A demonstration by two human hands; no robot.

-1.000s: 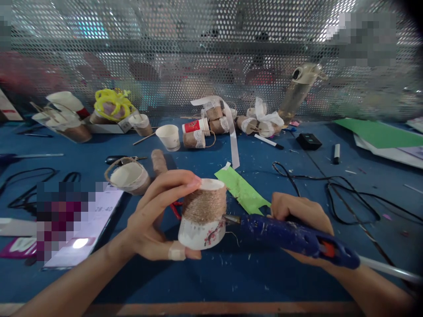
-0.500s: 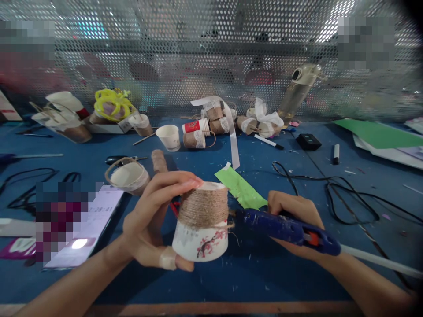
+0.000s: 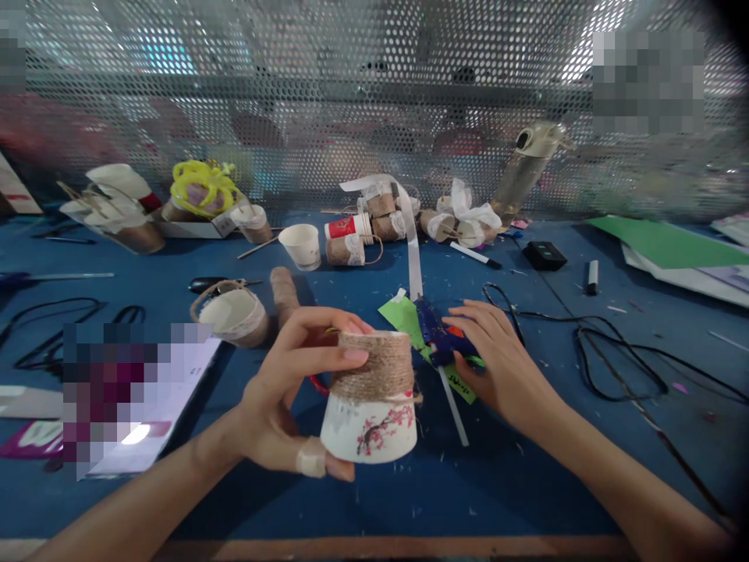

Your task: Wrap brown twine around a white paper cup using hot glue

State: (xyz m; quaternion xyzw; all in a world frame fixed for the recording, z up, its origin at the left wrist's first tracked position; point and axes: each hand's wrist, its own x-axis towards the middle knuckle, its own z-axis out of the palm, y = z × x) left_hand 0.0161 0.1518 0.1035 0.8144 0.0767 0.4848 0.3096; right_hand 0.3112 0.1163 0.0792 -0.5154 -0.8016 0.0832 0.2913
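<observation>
My left hand (image 3: 286, 390) grips an upside-down white paper cup (image 3: 371, 429) with a pink blossom print, fingers at the top and thumb at the wide rim. Brown twine (image 3: 374, 367) winds round the cup's upper half, and a short loose end sticks out at its right side. Beyond the cup a blue hot glue gun (image 3: 433, 332) lies on a piece of green paper (image 3: 403, 314), its glue stick pointing towards me. My right hand (image 3: 497, 359) is beside the gun's handle with fingers stretched and apart; fingertips are at or just touching it.
A twine-handled cup (image 3: 231, 316), a twine roll (image 3: 284, 293) and a lit phone (image 3: 169, 406) lie to the left. Farther back are a plain paper cup (image 3: 300, 246), several wrapped cups, white ribbon (image 3: 413, 257) and a bottle (image 3: 527, 168). A black cable (image 3: 585, 316) loops on the right.
The glue gun has gone from my right hand's grip beside the cup down onto the green paper, and the right hand's fingers have spread. The cup has shifted slightly right in my left hand.
</observation>
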